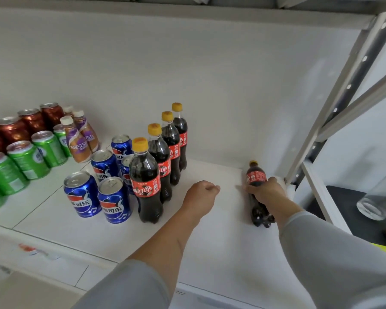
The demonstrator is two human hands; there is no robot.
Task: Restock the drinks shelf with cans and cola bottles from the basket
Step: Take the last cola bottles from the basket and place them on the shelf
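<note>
On the white shelf (210, 237) a row of several upright cola bottles (146, 181) with yellow caps and red labels runs front to back at the middle. To their left stand several blue cola cans (114, 199). My right hand (266, 190) is shut on another cola bottle (255, 177) that lies on its side near the shelf's right corner, cap pointing to the back wall. My left hand (202, 197) hovers in a loose fist over the bare shelf between the row and that bottle, holding nothing. No basket is in view.
Green cans (27, 159), red-brown cans (13, 129) and small coffee bottles (77, 141) fill the shelf's left part. A metal upright (334, 103) bounds the shelf at the right. Beyond it, a glass jar (379, 197) rests on a dark surface. Another shelf board hangs above.
</note>
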